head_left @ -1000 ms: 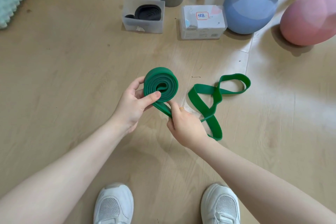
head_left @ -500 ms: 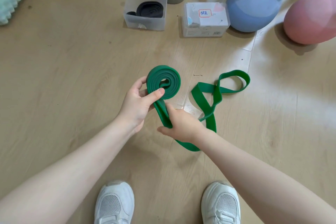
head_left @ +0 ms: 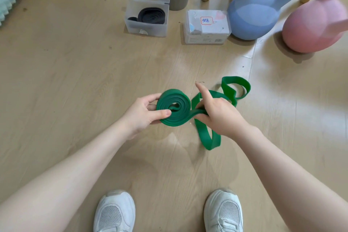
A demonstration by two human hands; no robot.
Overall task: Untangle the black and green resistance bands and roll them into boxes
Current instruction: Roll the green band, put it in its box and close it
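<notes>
Pinching the green band's coil (head_left: pixel 174 110) in my left hand (head_left: pixel 145 114), I clamp its loose tail (head_left: pixel 207 135), trailing rightward along the floor (head_left: pixel 75 81), in my nearer right hand (head_left: pixel 220 113).

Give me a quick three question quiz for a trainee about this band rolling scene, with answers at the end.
1. True or false: the black band already lies coiled in the open box.
2. Which hand holds the green coil: A) left hand, B) right hand?
3. Fill in: the closed box with the handwritten label sits beside the ____ kettlebell.

Key: 1 true; 2 A; 3 blue.
</notes>
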